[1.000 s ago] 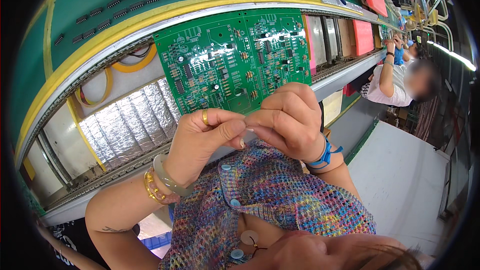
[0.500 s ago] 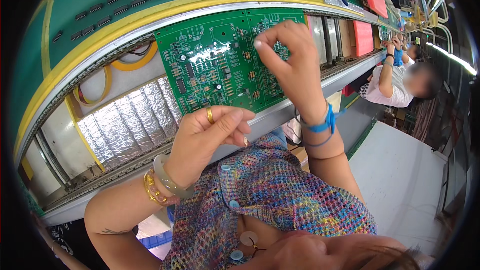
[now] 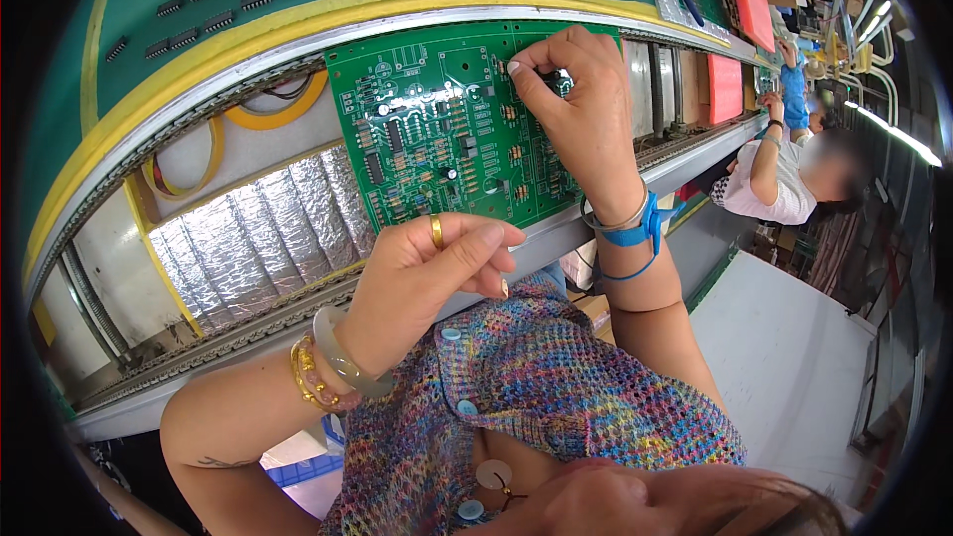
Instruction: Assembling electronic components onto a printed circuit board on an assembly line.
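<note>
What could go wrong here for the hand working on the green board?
The right hand pinches something small at the board's upper right, among dense parts; a slip might bend neighbouring components. The left hand hovers cupped at the lower edge, off the board, so the board may shift on the rails under pressure. Whatever the left hand carries cannot be seen and could drop.

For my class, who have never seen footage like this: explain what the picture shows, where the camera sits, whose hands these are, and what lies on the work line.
The camera sits on a person's head and looks down, so the curved edges come from its wide lens. Both forearms are that person's own. The right hand pinches something small against a green circuit board resting on a metal conveyor rail. The left hand, wearing a gold ring, hovers below the board with fingers curled; whether it holds anything cannot be told. Rolls of yellow tape lie beside the board. Another person works farther down the line.
</note>
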The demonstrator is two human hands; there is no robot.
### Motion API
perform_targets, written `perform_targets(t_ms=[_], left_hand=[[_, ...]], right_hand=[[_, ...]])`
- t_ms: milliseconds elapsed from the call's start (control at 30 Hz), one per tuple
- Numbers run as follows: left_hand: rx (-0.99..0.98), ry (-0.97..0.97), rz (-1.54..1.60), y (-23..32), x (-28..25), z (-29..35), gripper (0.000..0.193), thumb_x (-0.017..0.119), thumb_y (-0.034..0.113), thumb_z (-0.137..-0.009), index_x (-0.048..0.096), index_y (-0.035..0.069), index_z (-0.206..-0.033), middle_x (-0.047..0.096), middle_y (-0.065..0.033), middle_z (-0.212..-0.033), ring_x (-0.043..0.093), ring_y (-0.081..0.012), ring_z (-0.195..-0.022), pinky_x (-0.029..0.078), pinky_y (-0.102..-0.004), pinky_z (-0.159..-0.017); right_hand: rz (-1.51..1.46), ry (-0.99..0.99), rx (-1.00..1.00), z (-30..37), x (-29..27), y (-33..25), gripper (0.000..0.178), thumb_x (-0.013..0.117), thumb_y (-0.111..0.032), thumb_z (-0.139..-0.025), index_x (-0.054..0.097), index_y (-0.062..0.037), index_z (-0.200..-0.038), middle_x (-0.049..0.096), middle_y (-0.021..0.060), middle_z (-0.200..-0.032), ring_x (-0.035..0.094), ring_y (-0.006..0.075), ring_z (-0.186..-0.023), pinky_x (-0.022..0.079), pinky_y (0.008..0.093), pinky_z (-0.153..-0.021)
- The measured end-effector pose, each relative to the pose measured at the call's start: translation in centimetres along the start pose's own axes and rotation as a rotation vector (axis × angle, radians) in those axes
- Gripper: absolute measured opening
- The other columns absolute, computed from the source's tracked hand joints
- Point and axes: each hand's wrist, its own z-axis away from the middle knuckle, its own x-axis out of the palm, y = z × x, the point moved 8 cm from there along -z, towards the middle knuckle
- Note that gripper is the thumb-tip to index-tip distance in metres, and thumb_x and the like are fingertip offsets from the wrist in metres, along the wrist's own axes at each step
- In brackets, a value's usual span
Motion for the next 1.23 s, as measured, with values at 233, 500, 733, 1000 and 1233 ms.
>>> perform_targets(t_ms=[233, 500, 733, 1000, 1233], left_hand=[[-0.004, -0.001, 0.003, -0.1, 0.1, 0.0, 0.026, 0.051, 0.018, -0.097, 0.062, -0.004, -0.106, 0.064, -0.0071, -0.088, 0.062, -0.0119, -0.076, 0.052, -0.0245, -0.074], [-0.005, -0.014, 0.003, -0.3, 0.2, -0.1, 0.027, 0.051, 0.019, -0.097, 0.062, -0.003, -0.107, 0.064, -0.0068, -0.089, 0.063, -0.0120, -0.078, 0.052, -0.0247, -0.075], [0.014, -0.016, 0.023, -0.4, -0.1, -0.1, 0.030, 0.055, 0.024, -0.096, 0.065, -0.002, -0.106, 0.065, -0.0060, -0.088, 0.062, -0.0101, -0.077, 0.052, -0.0246, -0.074], [0.110, -0.285, 0.043, 3.0, 0.1, 2.4, 0.033, 0.052, 0.024, -0.096, 0.067, 0.000, -0.080, 0.060, -0.0035, -0.071, 0.045, -0.0030, -0.056, 0.034, -0.0210, -0.048], [0.399, -0.099, 0.143, 9.3, -2.0, 6.1, 0.046, 0.043, 0.035, -0.099, 0.046, 0.008, -0.062, 0.031, 0.0021, -0.055, 0.029, -0.0094, -0.051, 0.024, -0.0260, -0.051]], right_hand=[[0.022, -0.007, 0.027, -0.1, 0.2, 0.0, 0.008, 0.071, -0.013, -0.069, 0.065, -0.0068, -0.066, 0.056, 0.0060, -0.068, 0.051, 0.0255, -0.068, 0.041, 0.0381, -0.062], [0.062, -0.076, 0.066, -0.7, 0.4, 0.1, 0.010, 0.069, -0.015, -0.068, 0.065, -0.0065, -0.064, 0.059, 0.0081, -0.069, 0.054, 0.0272, -0.070, 0.044, 0.0393, -0.063], [0.055, -0.113, 0.062, -1.0, 0.7, -0.4, 0.010, 0.068, -0.015, -0.071, 0.065, -0.0061, -0.067, 0.061, 0.0079, -0.071, 0.055, 0.0267, -0.070, 0.044, 0.0399, -0.064], [-0.414, -0.026, 0.122, 3.9, -3.6, -4.7, 0.012, 0.064, 0.001, -0.080, 0.065, -0.0026, -0.092, 0.065, 0.0100, -0.084, 0.062, 0.0222, -0.071, 0.049, 0.0305, -0.063], [-0.730, -0.455, -0.448, 11.2, 3.3, -15.0, 0.044, 0.067, -0.006, -0.075, 0.054, -0.0063, -0.117, 0.057, 0.0150, -0.113, 0.056, 0.0313, -0.104, 0.046, 0.0402, -0.091]])
